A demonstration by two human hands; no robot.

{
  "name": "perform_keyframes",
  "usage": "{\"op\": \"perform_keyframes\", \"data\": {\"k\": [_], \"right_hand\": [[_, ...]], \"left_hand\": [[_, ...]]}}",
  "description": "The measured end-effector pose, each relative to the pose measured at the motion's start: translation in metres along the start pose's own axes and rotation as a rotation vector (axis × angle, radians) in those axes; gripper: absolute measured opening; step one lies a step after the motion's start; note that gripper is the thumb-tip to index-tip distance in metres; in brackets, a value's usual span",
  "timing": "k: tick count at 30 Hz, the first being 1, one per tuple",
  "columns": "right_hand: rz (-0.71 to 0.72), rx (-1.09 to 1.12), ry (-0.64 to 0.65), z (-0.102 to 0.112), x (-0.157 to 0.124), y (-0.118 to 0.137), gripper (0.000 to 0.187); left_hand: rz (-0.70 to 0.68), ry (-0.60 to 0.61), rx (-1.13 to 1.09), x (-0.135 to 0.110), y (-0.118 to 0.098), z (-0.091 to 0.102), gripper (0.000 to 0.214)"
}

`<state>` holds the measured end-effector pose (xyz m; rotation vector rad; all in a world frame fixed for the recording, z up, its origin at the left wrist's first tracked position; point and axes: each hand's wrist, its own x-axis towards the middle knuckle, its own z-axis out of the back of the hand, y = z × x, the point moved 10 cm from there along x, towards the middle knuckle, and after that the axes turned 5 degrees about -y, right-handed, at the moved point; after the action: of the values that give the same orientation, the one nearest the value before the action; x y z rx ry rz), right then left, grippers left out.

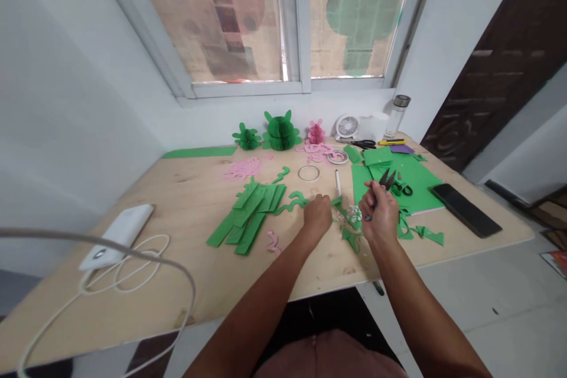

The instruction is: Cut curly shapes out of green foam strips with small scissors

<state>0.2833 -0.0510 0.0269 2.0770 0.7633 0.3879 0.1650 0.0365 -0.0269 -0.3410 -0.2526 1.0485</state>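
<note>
My right hand (380, 214) is closed round small dark scissors (385, 180), whose blades point up and away over a green paper sheet (416, 180). My left hand (318, 212) rests knuckles-up on the wooden table (186, 283), its fingers curled down on green paper scraps (349, 230) between the two hands; what the fingers pinch is hidden. A curly green cut-out (293, 201) lies just left of the left hand. A fan of green paper strips (248, 212) lies further left.
Green (280, 130) and pink (315, 132) paper figures stand at the back under the window, with a small white fan (346, 126) and a bottle (397, 113). A black phone (465, 208) lies right. A white power bank (119, 233) and cable (133, 266) lie left. Tape rings (309, 173), a pen (338, 182) and pink scraps (243, 168) are scattered.
</note>
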Motion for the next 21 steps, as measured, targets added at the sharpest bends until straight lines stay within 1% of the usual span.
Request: {"op": "perform_keyframes", "data": {"k": [3,5,7,9,11,13,15,16,18,21], "right_hand": [[-0.011,-0.035,-0.037,0.025,-0.008,0.000,0.030],[-0.009,-0.074,-0.043,0.038,-0.012,0.001,0.032],[0.000,-0.152,-0.042,0.048,-0.014,0.001,0.034],[0.001,-0.269,-0.012,0.053,-0.017,-0.004,0.035],[0.005,-0.407,0.073,0.049,-0.022,-0.014,0.034],[-0.015,-0.506,0.177,0.040,-0.029,-0.030,0.035],[-0.089,-0.520,0.253,0.030,-0.038,-0.052,0.037],[-0.150,-0.500,0.288,0.023,-0.044,-0.065,0.038],[-0.271,-0.422,0.321,0.011,-0.056,-0.088,0.039],[-0.399,-0.340,0.312,-0.001,-0.067,-0.112,0.037]], "left_hand": [[-0.052,-0.005,-0.118,-0.001,-0.020,-0.002,0.025],[-0.066,-0.018,-0.180,-0.005,-0.023,0.001,0.024],[-0.060,-0.045,-0.220,-0.017,-0.016,0.008,0.026],[-0.039,-0.163,-0.271,-0.037,0.003,0.025,0.028],[-0.102,-0.246,-0.225,-0.067,0.018,0.037,0.027],[-0.170,-0.298,-0.139,-0.101,0.034,0.043,0.026],[-0.171,-0.377,-0.042,-0.134,0.053,0.049,0.028],[-0.137,-0.413,0.011,-0.147,0.063,0.051,0.031],[-0.067,-0.419,0.106,-0.166,0.080,0.047,0.038],[-0.019,-0.373,0.171,-0.175,0.089,0.038,0.045]]}}
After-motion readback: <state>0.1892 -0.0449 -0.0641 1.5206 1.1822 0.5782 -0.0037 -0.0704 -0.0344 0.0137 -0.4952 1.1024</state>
